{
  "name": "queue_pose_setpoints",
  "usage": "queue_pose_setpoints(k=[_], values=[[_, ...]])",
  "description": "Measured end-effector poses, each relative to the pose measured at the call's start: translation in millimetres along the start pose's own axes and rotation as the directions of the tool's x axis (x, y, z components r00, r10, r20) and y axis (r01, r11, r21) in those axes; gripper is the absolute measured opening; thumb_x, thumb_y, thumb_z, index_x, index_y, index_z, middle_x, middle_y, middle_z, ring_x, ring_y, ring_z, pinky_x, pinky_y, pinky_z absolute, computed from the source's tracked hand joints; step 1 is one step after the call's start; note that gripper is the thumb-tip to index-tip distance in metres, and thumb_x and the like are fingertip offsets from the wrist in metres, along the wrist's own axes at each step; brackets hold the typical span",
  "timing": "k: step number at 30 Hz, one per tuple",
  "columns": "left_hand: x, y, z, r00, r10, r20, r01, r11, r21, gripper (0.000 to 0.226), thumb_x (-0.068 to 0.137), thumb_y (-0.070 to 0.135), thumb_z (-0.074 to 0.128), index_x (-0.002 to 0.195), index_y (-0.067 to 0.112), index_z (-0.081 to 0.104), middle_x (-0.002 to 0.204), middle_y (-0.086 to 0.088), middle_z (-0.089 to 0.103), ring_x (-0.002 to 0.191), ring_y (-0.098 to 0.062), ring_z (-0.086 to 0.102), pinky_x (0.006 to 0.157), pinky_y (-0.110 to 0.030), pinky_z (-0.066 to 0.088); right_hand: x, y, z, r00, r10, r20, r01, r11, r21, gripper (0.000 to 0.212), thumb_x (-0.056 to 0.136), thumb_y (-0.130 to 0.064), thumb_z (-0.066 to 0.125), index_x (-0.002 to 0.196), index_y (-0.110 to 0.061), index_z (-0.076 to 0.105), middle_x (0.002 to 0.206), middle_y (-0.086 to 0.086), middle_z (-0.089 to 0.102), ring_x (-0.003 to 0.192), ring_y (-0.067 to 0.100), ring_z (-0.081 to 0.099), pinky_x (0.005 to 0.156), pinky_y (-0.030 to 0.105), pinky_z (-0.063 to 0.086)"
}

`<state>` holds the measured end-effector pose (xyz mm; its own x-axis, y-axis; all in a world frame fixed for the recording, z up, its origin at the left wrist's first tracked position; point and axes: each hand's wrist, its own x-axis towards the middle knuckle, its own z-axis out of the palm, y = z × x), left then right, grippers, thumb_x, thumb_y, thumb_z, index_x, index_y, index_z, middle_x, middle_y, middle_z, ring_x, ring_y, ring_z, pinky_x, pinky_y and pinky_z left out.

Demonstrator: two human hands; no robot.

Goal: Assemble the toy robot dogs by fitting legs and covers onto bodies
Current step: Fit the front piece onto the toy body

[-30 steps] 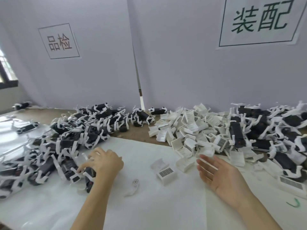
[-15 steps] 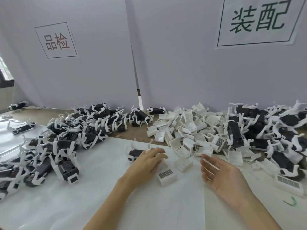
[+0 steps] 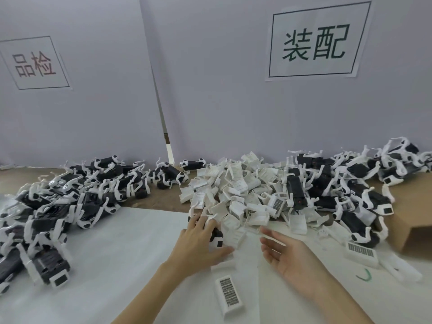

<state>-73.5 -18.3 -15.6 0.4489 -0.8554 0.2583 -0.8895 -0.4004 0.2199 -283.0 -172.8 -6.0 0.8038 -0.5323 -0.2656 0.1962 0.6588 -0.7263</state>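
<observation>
Tabletop (image 3: 145, 265) covered by white sheet across near and middle area; bare brown surface shows along far edge. Left hand (image 3: 198, 244) lies palm down at tabletop centre, fingers (image 3: 205, 224) curled over a black toy dog body (image 3: 216, 237) with white legs, gripping it against the sheet; white end face with dark square shows beside the thumb. Right hand (image 3: 289, 256) hovers just to the right of it, palm turned inward, fingers spread and empty, touching nothing. Pile of white covers (image 3: 236, 195) sits at far centre, its near edge just beyond both hands. 1 loose cover with barcode label (image 3: 229, 293) lies alone near the front edge, between the forearms. Another barcode-labelled cover (image 3: 361, 253) lies toward the right edge. Heap of assembled black-and-white dogs (image 3: 65, 206) fills the left side up to the left edge. Second heap of dogs (image 3: 346, 183) occupies the far right corner. Cardboard box (image 3: 411, 218) sits at the right edge. Small green hook-shaped piece (image 3: 365, 275) lies near the front right. 2 paper signs, 品检 (image 3: 35, 63) and 装配 (image 3: 314, 42), hang on the back panels.
</observation>
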Motion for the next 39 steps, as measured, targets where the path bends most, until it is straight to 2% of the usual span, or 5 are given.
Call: queue_pose_setpoints(k=[11, 15, 19, 30, 39], values=[[-7.2, 30.6, -5.4, 0.893, -0.037, -0.448, -0.224, 0.826, -0.516, 0.040, 0.080, 0.049, 0.086, 0.106, 0.031, 0.062, 0.121, 0.019, 0.060, 0.117, -0.005, 0.060, 0.091, -0.012, 0.046, -4.8, 19.8, 16.2, 0.992, -0.117, -0.048, 0.115, 0.993, -0.037, 0.028, 0.099, -0.004, 0.057, 0.121, 0.010, 0.067, 0.087, 0.026, 0.071, 0.068, 0.032, 0.074, 0.057, 0.034, 0.062], [-21.5, 49.2, -17.4, 0.955, -0.157, -0.251, -0.193, 0.313, -0.930, 0.034, 0.079, 0.038, 0.081, 0.104, 0.019, 0.068, 0.114, -0.001, 0.073, 0.105, -0.026, 0.076, 0.085, -0.027, 0.061, -9.0, 26.2, 27.8, 0.985, -0.163, -0.058, 0.161, 0.986, -0.042, 0.044, 0.083, -0.025, 0.076, 0.122, -0.006, 0.070, 0.111, 0.027, 0.071, 0.102, 0.044, 0.074, 0.074, 0.043, 0.063], [-27.3, 62.6, -17.8, 0.996, -0.089, 0.030, 0.010, -0.217, -0.976, 0.037, 0.081, 0.028, 0.081, 0.104, 0.006, 0.061, 0.128, -0.035, 0.057, 0.120, -0.049, 0.067, 0.092, -0.056, 0.062, -21.3, 25.4, 31.0, 0.987, -0.142, 0.081, 0.152, 0.979, -0.133, 0.049, 0.088, -0.040, 0.070, 0.123, -0.007, 0.075, 0.119, 0.020, 0.074, 0.109, 0.033, 0.073, 0.086, 0.035, 0.061], [-23.4, 62.2, -9.0, 0.948, -0.170, 0.270, 0.286, 0.078, -0.955, 0.079, 0.071, 0.064, 0.085, 0.137, 0.030, 0.056, 0.114, -0.003, 0.079, 0.101, -0.030, 0.079, 0.098, -0.041, 0.051, -27.5, 16.6, 24.6, 0.923, -0.385, 0.010, 0.381, 0.910, -0.164, 0.051, 0.089, -0.023, 0.071, 0.136, -0.007, 0.061, 0.129, 0.016, 0.071, 0.123, 0.028, 0.067, 0.103, 0.049, 0.054], [-19.1, 34.9, -22.1, 0.989, 0.077, 0.123, 0.125, -0.019, -0.992, 0.052, 0.090, 0.012, 0.080, 0.138, 0.025, 0.067, 0.142, -0.001, 0.065, 0.105, -0.030, 0.070, 0.092, -0.033, 0.056, -31.0, -0.6, 6.6, 0.904, -0.321, 0.283, 0.416, 0.812, -0.409, 0.059, 0.094, -0.022, 0.078, 0.145, -0.037, 0.054, 0.136, 0.010, 0.068, 0.122, 0.037, 0.067, 0.086, 0.037, 0.061]])
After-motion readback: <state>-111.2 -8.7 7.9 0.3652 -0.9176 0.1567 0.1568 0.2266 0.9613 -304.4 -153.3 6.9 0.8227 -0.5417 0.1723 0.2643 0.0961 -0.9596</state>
